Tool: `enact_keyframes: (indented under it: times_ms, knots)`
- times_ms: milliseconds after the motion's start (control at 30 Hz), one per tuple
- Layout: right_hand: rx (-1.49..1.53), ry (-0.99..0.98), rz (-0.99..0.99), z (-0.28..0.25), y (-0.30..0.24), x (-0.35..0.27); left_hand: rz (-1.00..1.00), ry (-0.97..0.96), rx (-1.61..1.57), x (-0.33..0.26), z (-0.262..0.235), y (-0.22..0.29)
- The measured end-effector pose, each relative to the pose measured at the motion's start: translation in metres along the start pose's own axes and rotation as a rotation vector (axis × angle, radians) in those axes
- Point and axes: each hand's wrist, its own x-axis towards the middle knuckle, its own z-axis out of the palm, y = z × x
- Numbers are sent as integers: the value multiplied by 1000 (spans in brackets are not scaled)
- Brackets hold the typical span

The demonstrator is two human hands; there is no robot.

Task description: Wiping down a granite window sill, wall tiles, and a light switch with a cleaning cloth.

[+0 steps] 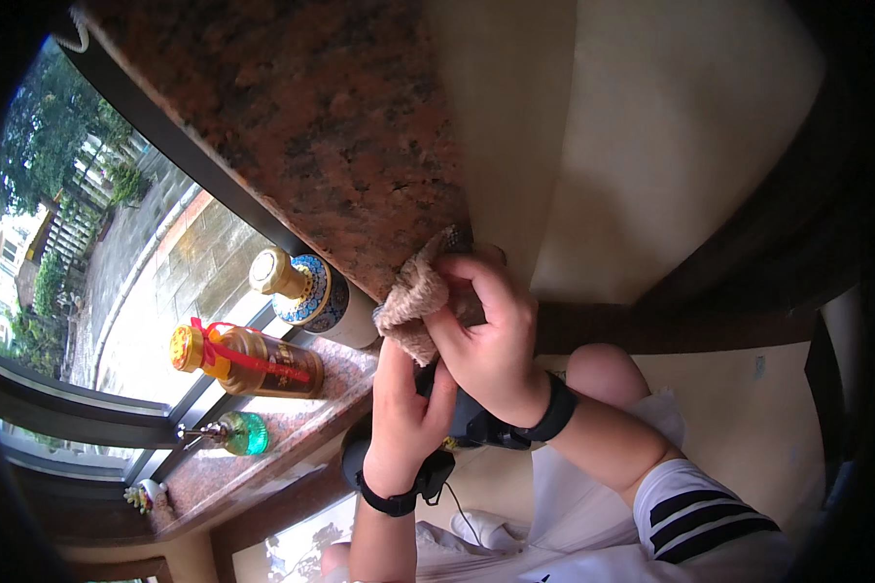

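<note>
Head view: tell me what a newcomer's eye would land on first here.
Both hands meet at the centre on a crumpled brown cloth, the right hand pressing it against the edge of the reddish granite slab and the left hand gripping it from below. To their left, on the stone window sill, stand a blue-and-white bottle, a gold bottle with a red ribbon and a small green bottle.
</note>
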Motion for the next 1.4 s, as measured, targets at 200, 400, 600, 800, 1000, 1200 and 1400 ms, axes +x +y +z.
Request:
enact_keyframes:
  times_ms: [200, 400, 600, 800, 1000, 1200, 1400]
  knots:
    - [7, -2, 7, 2, -17, 8, 5, 42, 73, -1, -32, 31]
    - [19, 6, -74, -5, -9, 14, -13, 17, 134, -5, -48, 41]
    - [-170, 4, -171, 0, -2, 15, -71, -144, 59, 10, -32, 20]
    - [-173, 13, -149, 3, -5, 19, 3, -14, 174, 12, -22, 10]
    - [-123, 49, -70, 5, -8, 18, 14, 141, 90, 17, -8, 5]
    - [-128, 12, -50, 4, -18, 31, -77, 214, -33, 23, -18, 14]
    - [-40, -11, -58, 1, -37, 61, -19, 372, -200, 43, -20, 31]
